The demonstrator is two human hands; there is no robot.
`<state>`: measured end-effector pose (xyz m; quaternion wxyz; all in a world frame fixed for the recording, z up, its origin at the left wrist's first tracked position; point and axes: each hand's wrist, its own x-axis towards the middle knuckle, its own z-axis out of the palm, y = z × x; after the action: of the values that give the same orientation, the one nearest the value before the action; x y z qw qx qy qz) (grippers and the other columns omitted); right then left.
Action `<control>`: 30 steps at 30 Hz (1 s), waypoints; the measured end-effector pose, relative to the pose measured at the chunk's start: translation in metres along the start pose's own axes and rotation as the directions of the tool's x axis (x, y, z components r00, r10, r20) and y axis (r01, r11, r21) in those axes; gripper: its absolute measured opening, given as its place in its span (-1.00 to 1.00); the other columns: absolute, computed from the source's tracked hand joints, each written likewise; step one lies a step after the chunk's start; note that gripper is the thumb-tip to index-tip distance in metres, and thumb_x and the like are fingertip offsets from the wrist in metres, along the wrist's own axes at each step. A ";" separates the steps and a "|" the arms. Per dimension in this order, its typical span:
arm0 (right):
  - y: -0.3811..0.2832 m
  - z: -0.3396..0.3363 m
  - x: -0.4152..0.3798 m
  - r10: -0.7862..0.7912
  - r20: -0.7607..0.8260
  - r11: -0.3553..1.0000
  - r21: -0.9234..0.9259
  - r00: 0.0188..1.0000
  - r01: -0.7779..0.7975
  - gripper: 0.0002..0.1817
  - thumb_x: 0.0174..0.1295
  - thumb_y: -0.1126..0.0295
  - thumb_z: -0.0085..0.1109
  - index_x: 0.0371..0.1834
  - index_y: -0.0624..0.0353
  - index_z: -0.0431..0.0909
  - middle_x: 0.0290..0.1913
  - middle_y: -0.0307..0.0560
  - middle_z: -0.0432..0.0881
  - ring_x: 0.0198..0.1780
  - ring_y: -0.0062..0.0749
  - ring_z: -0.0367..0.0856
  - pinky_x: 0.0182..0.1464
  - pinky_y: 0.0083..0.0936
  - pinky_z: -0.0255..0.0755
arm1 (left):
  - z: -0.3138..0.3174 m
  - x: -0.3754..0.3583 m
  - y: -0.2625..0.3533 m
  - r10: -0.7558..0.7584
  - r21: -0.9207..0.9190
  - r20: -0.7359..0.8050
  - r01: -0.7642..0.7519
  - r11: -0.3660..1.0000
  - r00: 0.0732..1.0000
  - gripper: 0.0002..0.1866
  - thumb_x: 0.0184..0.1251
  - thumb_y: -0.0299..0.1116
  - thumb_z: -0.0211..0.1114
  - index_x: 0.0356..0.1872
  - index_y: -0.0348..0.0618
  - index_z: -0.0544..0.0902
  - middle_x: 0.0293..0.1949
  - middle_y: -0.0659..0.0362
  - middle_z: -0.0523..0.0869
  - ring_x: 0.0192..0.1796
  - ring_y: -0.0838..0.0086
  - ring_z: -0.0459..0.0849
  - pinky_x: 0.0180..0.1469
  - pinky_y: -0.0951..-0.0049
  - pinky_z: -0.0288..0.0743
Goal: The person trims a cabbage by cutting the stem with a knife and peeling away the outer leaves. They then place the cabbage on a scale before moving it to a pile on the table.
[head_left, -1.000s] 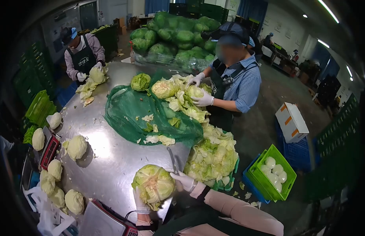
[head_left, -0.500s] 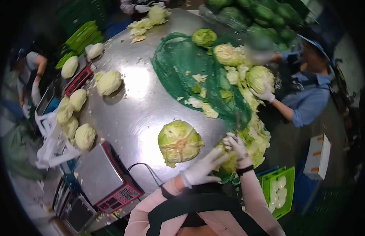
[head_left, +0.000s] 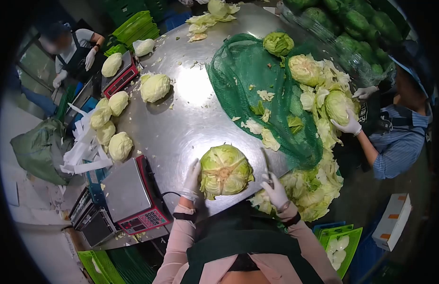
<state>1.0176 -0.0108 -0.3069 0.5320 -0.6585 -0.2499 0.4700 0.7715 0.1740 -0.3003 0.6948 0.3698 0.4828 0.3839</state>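
Observation:
A cabbage (head_left: pixel 225 171) with its pale cut stem end facing up sits on the metal table in front of me. My left hand (head_left: pixel 193 176), in a white glove, is at its left side, fingers stretched out and close against the outer leaves; whether they touch is hard to tell. To the right of the cabbage, my gloved right hand (head_left: pixel 276 192) is closed around the handle of a knife (head_left: pixel 265 161), whose thin blade points away from me. Loose trimmed leaves (head_left: pixel 310 185) lie heaped just beyond that hand.
A green mesh bag (head_left: pixel 248 75) spreads over the table (head_left: pixel 181 128). Several trimmed cabbages (head_left: pixel 155 88) stand at left, near a red-framed scale (head_left: pixel 134 194). At right, a co-worker's gloved hand (head_left: pixel 348 122) holds another cabbage (head_left: pixel 337 105). A green crate (head_left: pixel 349 251) stands low at right.
My left hand has moved from near the leaf heap to the cabbage's left side. My right hand has drawn back slightly toward me with the knife. The whole view has shifted.

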 end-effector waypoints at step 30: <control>-0.065 0.037 -0.054 -0.102 0.312 0.681 -0.670 0.944 0.295 -0.78 0.18 0.34 -0.01 -0.15 0.16 0.33 -0.45 0.14 0.58 -0.40 0.12 0.57 -0.35 -0.10 0.45 | 0.062 -0.086 0.046 0.347 0.772 0.369 -0.493 0.402 0.862 0.10 -0.21 -0.11 0.53 0.34 -0.31 0.05 0.29 -0.28 0.05 0.31 -0.14 0.16 0.31 0.13 0.15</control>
<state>0.9729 -0.0181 -0.2272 0.2504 -0.7158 -0.5463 0.3556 0.8019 0.1083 -0.2106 0.3394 0.7960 0.4438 0.2330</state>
